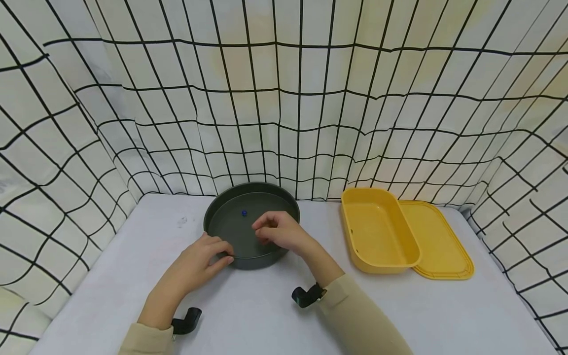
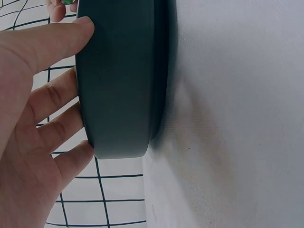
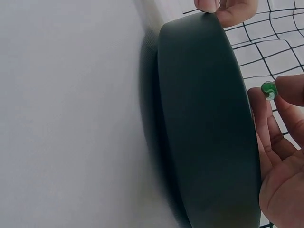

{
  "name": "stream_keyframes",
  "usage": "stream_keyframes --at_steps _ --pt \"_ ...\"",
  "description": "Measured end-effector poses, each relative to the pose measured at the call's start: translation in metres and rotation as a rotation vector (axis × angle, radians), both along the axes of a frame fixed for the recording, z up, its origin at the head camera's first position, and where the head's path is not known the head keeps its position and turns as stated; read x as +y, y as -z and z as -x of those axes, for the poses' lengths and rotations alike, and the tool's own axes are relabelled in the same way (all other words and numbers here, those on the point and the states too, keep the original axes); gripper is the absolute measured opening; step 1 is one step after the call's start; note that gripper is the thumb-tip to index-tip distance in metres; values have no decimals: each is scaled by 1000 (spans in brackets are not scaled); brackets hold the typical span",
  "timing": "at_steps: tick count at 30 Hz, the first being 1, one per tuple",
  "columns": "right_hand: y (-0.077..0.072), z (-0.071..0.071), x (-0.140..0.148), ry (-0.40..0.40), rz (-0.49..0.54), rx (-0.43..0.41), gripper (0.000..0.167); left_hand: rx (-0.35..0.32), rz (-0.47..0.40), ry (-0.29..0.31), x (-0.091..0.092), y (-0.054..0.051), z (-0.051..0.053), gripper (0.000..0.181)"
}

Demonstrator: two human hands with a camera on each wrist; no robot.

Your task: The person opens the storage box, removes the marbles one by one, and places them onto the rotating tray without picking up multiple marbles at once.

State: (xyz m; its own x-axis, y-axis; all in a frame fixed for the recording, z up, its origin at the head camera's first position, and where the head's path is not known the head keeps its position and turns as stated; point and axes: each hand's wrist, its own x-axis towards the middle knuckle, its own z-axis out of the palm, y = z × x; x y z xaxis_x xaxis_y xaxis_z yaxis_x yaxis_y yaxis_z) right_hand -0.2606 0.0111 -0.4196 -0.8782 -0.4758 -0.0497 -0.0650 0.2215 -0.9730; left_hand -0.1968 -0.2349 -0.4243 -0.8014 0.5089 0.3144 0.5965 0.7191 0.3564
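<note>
A round dark pan (image 1: 239, 234) sits on the white-covered table, with a small blue bead-like piece (image 1: 244, 213) on its floor. My left hand (image 1: 199, 261) holds the pan's near-left rim; the left wrist view has its thumb (image 2: 85, 31) at the edge and the other fingers along the rim. Over the right part of the pan, my right hand (image 1: 284, 231) pinches a small shiny green marble (image 3: 269, 90) between thumb and fingertips. In the head view the marble is hidden by the fingers.
To the right stands an open yellow plastic box (image 1: 377, 227). Its yellow lid (image 1: 439, 241) lies flat beside it, partly under the box. White walls with a black grid (image 1: 288, 108) enclose the table at the back and sides.
</note>
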Motion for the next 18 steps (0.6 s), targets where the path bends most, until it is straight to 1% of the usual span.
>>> stream_keyframes --at_steps 7,14,18 --pt "-1 -2 -2 -48 -157 109 17 -1 6 -3 0 0 0 15" --pt "-1 -3 -3 -70 -259 171 16 0 1 -4 0 1 0 15" --pt "-3 -5 -4 -87 -350 226 14 9 0 0 0 1 0 14"
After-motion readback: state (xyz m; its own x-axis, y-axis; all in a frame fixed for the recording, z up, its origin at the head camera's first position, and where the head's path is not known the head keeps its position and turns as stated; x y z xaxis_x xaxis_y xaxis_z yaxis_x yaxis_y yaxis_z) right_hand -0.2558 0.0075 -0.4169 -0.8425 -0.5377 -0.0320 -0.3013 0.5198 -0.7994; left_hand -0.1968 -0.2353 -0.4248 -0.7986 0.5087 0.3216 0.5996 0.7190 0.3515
